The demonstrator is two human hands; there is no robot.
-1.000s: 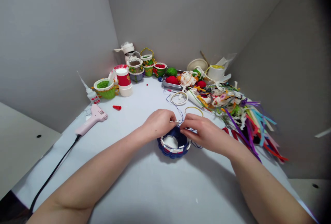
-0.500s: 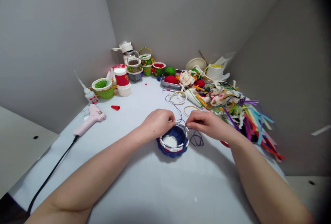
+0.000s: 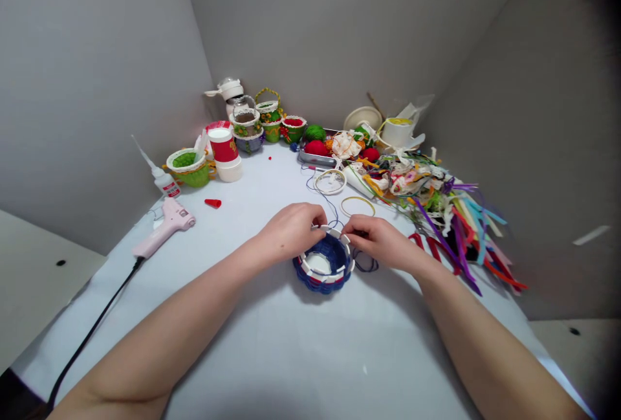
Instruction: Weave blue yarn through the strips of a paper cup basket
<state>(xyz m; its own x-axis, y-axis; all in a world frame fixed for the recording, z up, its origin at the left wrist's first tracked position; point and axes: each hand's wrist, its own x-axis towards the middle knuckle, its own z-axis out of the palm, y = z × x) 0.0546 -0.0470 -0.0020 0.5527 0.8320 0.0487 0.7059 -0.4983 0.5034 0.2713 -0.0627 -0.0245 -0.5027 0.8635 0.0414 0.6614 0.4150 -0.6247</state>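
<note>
A small round woven basket of dark blue cord with white and red strips sits on the white table, its white base showing inside. My left hand grips the far rim from the left, and my right hand pinches the same rim from the right. Their fingertips are close together. Thin blue thread runs from the rim area toward the far table, and a dark blue loop of it lies just right of the basket, partly under my right wrist.
Two thin hoops lie beyond the hands. A heap of ribbons and lace fills the right side. A pink glue gun with black cord, a glue bottle, a red cap, cups and several small baskets stand left and far.
My right hand has moved left and closer to my left hand at the basket rim. The thread loop is now partly covered by my wrist. The whole view has shifted slightly.
</note>
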